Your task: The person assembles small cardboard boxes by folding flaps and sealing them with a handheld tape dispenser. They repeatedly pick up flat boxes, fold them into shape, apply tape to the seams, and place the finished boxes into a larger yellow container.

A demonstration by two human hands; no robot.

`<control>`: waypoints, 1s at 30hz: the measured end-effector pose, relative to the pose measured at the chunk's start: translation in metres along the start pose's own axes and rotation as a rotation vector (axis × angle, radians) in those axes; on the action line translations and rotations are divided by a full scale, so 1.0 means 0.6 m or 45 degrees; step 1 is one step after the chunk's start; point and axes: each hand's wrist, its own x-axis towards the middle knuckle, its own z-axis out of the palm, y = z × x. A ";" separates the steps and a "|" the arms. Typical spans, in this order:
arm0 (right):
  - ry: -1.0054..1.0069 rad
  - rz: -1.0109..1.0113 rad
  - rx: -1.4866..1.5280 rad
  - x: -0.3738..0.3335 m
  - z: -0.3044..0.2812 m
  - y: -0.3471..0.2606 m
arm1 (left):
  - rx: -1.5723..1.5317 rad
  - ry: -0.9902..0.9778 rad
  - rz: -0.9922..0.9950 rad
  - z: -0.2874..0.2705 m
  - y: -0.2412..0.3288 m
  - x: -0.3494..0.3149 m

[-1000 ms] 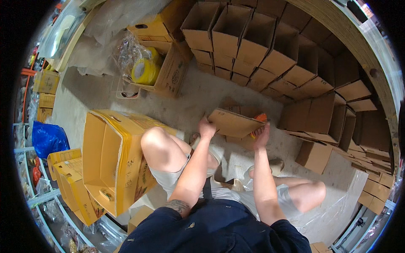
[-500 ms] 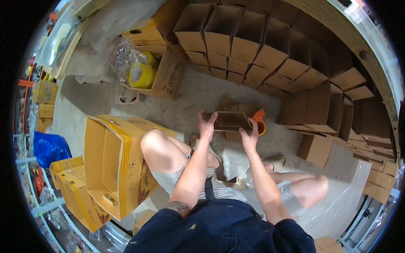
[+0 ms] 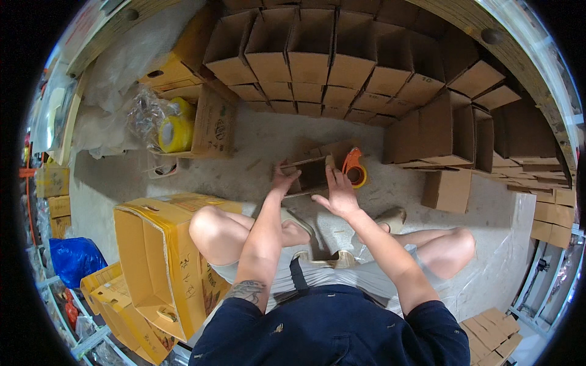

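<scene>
A small open-topped cardboard box [image 3: 312, 173] stands tilted in front of me between my shins. My left hand [image 3: 284, 182] is closed on its left end, thumb along the near edge. At the right end, my right hand [image 3: 342, 196] has its fingers stretched flat along the side wall, with the thumb spread away from the box. Just beyond that hand lies an orange tape dispenser [image 3: 353, 166] with a roll of tape. More brown cardboard [image 3: 339, 148] shows behind the box, partly hidden by it.
Rows of stacked open cardboard boxes [image 3: 308, 67] line the far side and curve round to the right. A lone box [image 3: 447, 190] stands by the right stack. Large yellow cartons [image 3: 192, 268] stand at my left. Far left, a carton [image 3: 213, 125] holds yellow tape rolls [image 3: 177, 131].
My right hand has loosened its hold, its thumb leaving the near edge and its fingers straightening along the side. The box has turned and shifted slightly left. The view has shifted too.
</scene>
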 end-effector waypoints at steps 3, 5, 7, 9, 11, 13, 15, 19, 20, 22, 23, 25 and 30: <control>0.011 -0.107 -0.084 -0.010 0.002 -0.004 | 0.269 -0.141 -0.019 0.008 0.009 0.008; -0.025 -0.122 -0.177 -0.007 0.005 0.001 | 0.422 -0.324 -0.069 0.016 0.012 0.016; -0.363 -0.057 -0.011 0.006 0.006 0.012 | 0.331 -0.411 0.062 0.020 0.015 0.024; -0.622 0.076 0.118 0.027 0.006 0.024 | 0.113 -0.480 0.064 0.018 0.019 0.026; -0.671 0.207 0.265 0.057 0.000 0.041 | -0.192 -0.462 -0.137 0.011 0.027 0.019; -0.552 0.145 0.285 0.080 -0.002 0.045 | -0.098 -0.381 -0.028 0.009 0.037 0.001; -0.448 0.204 0.228 0.095 0.001 0.038 | 0.052 -0.277 0.039 0.013 0.049 -0.015; 0.092 -0.146 -0.222 0.072 0.016 0.026 | 0.394 -0.151 0.157 0.020 0.043 -0.036; 0.349 -0.230 -0.264 0.058 0.018 0.030 | 0.500 -0.147 0.144 0.024 0.038 -0.030; 0.325 -0.038 -0.239 0.019 0.016 0.057 | 0.260 -0.224 0.074 0.020 0.020 -0.022; 0.082 -0.103 -0.456 -0.008 0.012 0.072 | 0.379 -0.256 0.019 0.019 0.014 -0.016; -0.221 -0.080 -0.238 -0.050 0.011 0.079 | 0.265 -0.310 0.141 0.021 0.009 -0.003; 0.363 -0.026 0.119 -0.051 0.031 0.068 | 0.169 -0.238 0.033 0.026 0.026 -0.015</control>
